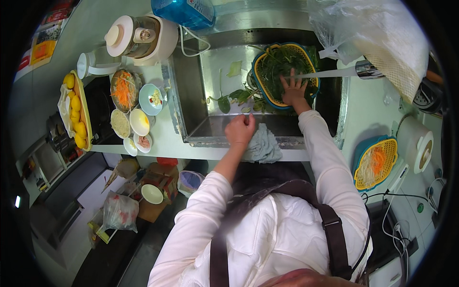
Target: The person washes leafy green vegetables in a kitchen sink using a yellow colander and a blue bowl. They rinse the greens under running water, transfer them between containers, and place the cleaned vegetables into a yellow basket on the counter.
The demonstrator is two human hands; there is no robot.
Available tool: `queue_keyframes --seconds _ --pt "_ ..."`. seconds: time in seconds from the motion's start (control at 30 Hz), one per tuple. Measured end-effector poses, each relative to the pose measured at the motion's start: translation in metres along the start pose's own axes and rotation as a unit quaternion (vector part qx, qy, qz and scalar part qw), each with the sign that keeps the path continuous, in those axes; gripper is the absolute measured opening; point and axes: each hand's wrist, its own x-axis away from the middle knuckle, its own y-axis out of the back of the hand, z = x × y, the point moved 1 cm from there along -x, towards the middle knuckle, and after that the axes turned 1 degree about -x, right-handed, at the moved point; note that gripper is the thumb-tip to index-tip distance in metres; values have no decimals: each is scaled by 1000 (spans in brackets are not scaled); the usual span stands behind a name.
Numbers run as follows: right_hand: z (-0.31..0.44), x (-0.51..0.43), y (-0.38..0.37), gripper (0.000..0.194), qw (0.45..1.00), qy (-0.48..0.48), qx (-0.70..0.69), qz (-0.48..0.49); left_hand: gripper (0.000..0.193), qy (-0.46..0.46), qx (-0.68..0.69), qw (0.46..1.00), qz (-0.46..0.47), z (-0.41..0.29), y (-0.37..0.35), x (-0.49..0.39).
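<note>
My right hand [295, 94] is spread on wet leafy greens [278, 73] inside a yellow and blue plastic colander basket [259, 81]. The basket stands in the right part of a stainless steel sink [190, 89]. From the right, a stream of water from the faucet [369, 69] runs over the greens at my fingers. My left hand [239, 130] is curled closed at the sink's front rim, beside a grey-blue cloth [264, 145] draped over the counter edge. Loose green leaves [229, 102] lie on the sink floor, left of the basket.
Left of the sink stand a bowl of shredded carrot [124, 89], a light blue bowl [145, 104] and several small bowls. A cream appliance with a glass jar [143, 37] is behind them. At right sits another colander [376, 165] with shreds; a plastic bag [373, 28] hangs above.
</note>
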Motion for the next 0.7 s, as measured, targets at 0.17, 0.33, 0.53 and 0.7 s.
queue_keyframes --seconds 0.17,0.33,0.53,0.7 --pt "-7 14 -5 78 998 39 -36 -42 38 24 13 999 45 2 -1 -1" --pt "-2 35 -9 45 977 54 -160 -130 37 18 34 998 58 3 1 -2" --pt "-45 54 47 21 889 -79 -245 -378 37 26 74 991 104 7 7 -4" --pt "-107 63 148 17 749 -105 -103 -646 38 38 129 979 153 9 16 -6"
